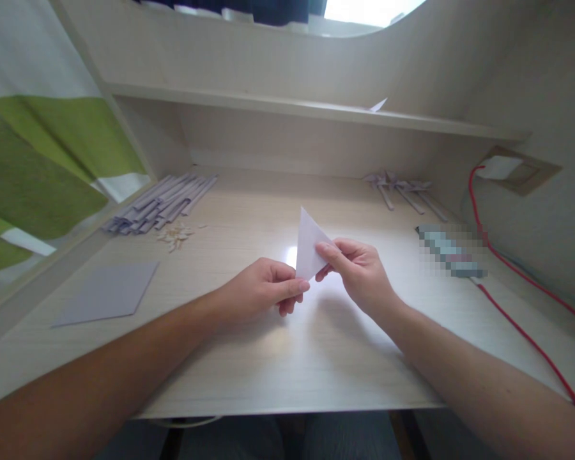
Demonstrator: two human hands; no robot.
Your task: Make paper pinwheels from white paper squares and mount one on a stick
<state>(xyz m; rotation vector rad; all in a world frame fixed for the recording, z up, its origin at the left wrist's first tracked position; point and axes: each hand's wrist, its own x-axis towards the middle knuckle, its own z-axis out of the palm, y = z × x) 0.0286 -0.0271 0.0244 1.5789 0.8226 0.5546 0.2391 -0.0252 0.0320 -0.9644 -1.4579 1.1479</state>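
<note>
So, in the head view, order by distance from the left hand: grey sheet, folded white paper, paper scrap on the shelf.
1. folded white paper, held in the left hand.
2. grey sheet, on the table's left.
3. paper scrap, on the back shelf.

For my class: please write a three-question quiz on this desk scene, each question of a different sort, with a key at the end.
1. True or false: the left hand and the right hand both pinch the folded white paper.
2. Multiple choice: the flat grey sheet lies on the desk: A) to the left of both hands; B) under the right hand; C) held in the left hand.
3. Fill in: the cable along the desk's right side is ____.
Key: 1 true; 2 A; 3 red.
</note>
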